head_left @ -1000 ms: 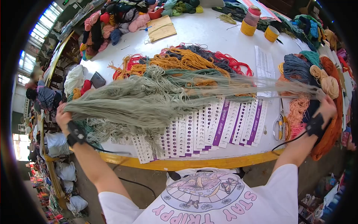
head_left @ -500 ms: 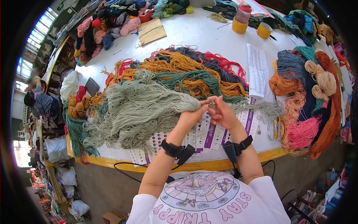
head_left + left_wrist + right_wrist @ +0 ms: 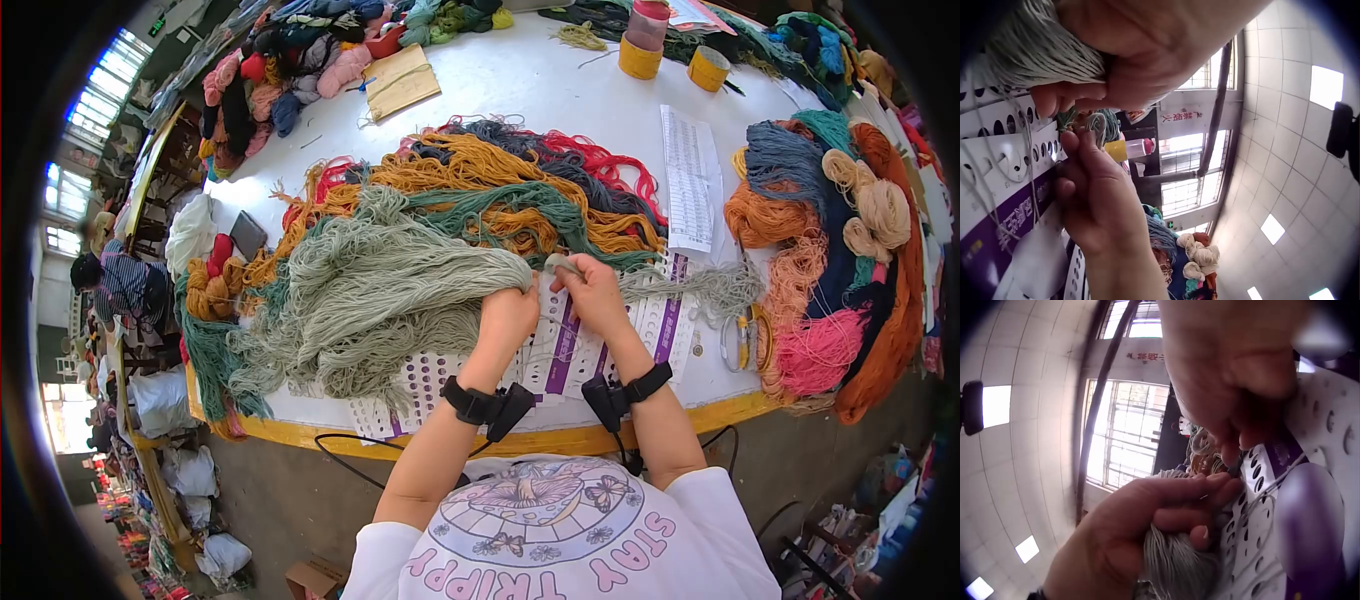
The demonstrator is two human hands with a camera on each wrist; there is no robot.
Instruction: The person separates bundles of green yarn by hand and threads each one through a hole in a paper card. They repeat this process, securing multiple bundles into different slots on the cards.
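A large grey-green yarn skein [image 3: 400, 275] lies across the cards, its right end gathered in my left hand [image 3: 510, 315]. In the left wrist view the left fingers curl round the strand bundle [image 3: 1054, 53]. Just to the right, my right hand [image 3: 597, 298] pinches a small loop of the same grey-green yarn [image 3: 562, 263] between thumb and fingers; the left wrist view shows this loop [image 3: 1097, 126] too. Loose thin strands hang below the hands over the punched cards [image 3: 1260, 512]. The hands are close together, and some right fingertips are hidden in the right wrist view.
Orange, teal, dark and red yarn [image 3: 470, 165] lies behind the skein. A paper sheet [image 3: 687, 185], scissors [image 3: 743, 340] and coloured skeins [image 3: 815, 350] are at the right. A phone [image 3: 248, 234] is at the left; a cardboard piece [image 3: 400, 82] and yellow-banded containers [image 3: 640, 58] stand farther back.
The hands came together from wide apart, bringing the stretched skein into a gathered bundle. Since half a second ago they have parted slightly, and a loop shows at the right fingertips.
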